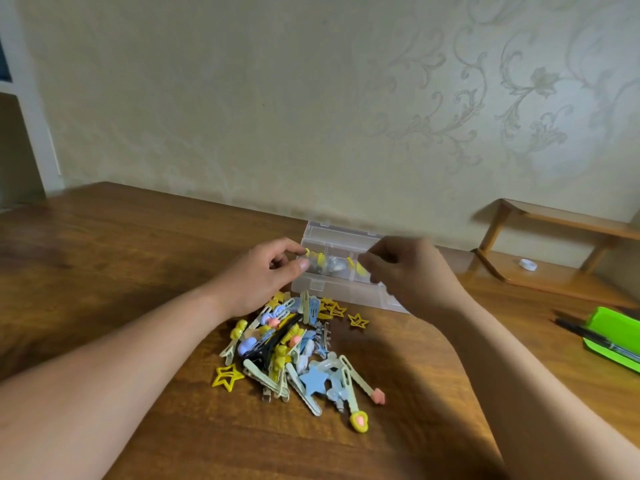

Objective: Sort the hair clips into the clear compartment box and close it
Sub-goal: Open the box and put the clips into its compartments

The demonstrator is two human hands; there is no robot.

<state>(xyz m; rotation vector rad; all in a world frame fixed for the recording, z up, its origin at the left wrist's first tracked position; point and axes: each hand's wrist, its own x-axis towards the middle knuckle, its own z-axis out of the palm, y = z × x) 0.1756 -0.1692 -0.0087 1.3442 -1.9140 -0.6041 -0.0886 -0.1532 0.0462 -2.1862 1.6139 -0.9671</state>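
The clear compartment box [349, 296] lies open near the wall, its lid [332, 233] tipped back. Yellow and grey clips [329, 263] sit in its back compartments. A pile of hair clips [294, 348] in yellow, blue, pale green and black lies in front of it, with yellow star clips [227, 375] at the edges. My left hand [263, 275] hovers at the box's left end, thumb and forefinger slightly apart, a yellow clip [307, 252] at the fingertip. My right hand [408, 271] is over the box's right half, fingers pinched on a yellow clip [361, 269].
The wooden table [121, 258] runs back to a papered wall. A small wooden shelf [554, 268] with a white tape roll [528, 264] stands at the right. A green pencil case [613, 337] with dark pens [571, 327] lies at the right edge.
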